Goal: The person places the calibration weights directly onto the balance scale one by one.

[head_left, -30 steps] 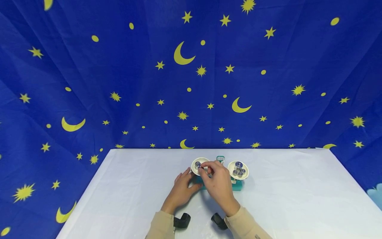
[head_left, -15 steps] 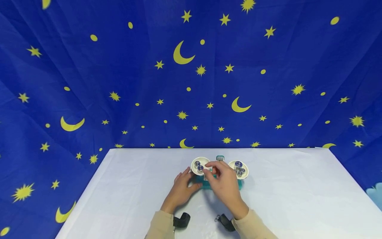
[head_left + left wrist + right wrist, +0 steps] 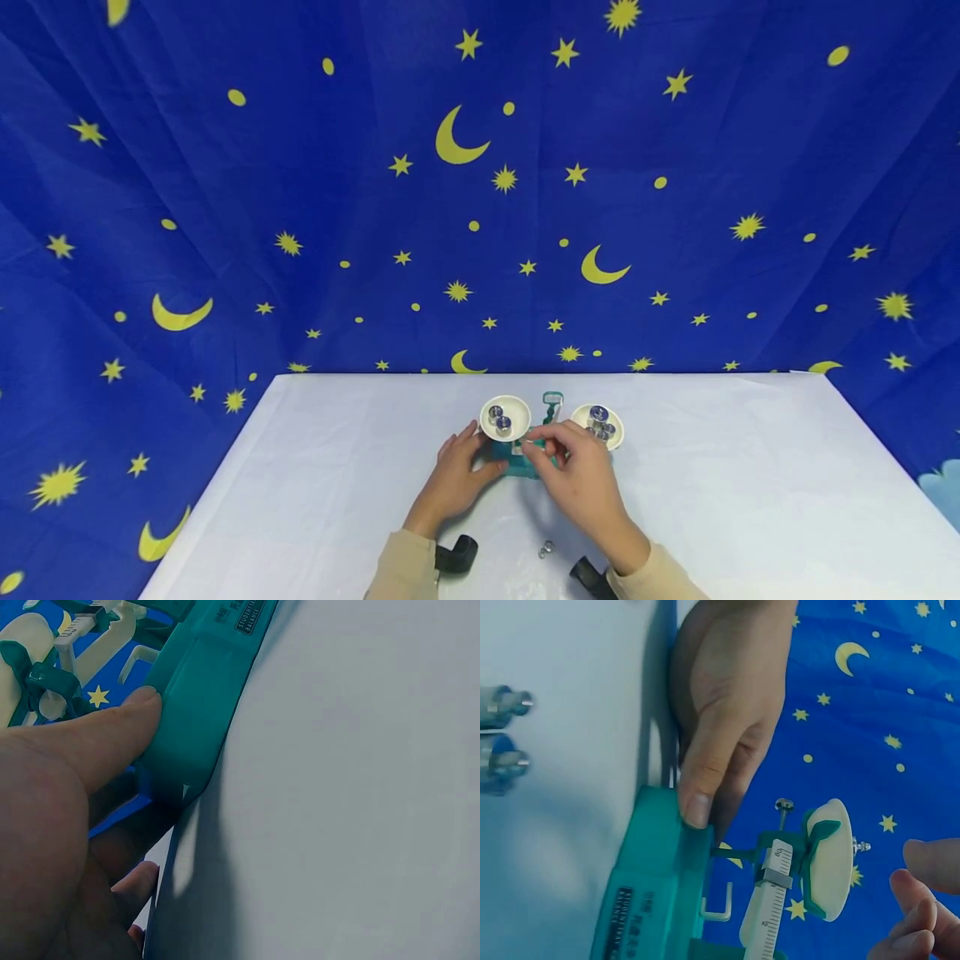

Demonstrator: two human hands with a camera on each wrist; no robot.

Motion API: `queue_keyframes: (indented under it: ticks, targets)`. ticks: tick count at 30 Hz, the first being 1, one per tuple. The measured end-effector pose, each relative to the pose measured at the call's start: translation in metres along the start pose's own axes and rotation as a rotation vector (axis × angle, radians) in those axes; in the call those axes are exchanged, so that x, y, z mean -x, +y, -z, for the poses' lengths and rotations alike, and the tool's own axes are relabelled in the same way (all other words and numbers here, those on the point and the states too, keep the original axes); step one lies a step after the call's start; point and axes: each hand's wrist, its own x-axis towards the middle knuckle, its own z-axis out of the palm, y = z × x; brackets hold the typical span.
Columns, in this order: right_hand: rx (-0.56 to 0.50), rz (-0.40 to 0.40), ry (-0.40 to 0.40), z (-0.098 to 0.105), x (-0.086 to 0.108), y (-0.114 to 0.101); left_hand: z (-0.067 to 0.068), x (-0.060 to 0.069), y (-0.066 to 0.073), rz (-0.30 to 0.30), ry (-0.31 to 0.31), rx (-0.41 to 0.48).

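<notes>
A teal and white balance scale (image 3: 521, 468) stands near the back of the white table. My left hand (image 3: 456, 483) holds the left end of its base; in the left wrist view the thumb (image 3: 124, 735) lies on the teal base (image 3: 199, 697). Two metal weights (image 3: 504, 426) stand in the left pan (image 3: 517, 411). The right pan (image 3: 617, 421) bears several weights (image 3: 598, 413), partly hidden by my right hand (image 3: 583, 479). That hand hovers in front of the scale between the pans, its fingers loosely bent. Nothing shows between the fingertips in the right wrist view.
Two small weights (image 3: 546, 550) rest on the table (image 3: 720, 500) closer to me. Black camera mounts (image 3: 456, 554) stick out from both wrists. A blue curtain (image 3: 360, 208) with yellow stars and moons hangs behind the table.
My right hand has let go of a weight in the left pan and drawn back to the right. The weight stays there beside the other one. My left hand has not moved.
</notes>
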Motion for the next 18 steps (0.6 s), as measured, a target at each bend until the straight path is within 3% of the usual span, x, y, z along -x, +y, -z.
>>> queue_keyframes:
  ticks: [9,18]
  targets:
    - [-0.026,0.029,-0.040,0.008,0.014,0.003,0.000,0.002,0.000,-0.011,0.010,-0.006]
    - [-0.041,-0.080,-0.121,0.012,0.030,0.008,0.001,0.001,0.001,-0.018,0.007,-0.011]
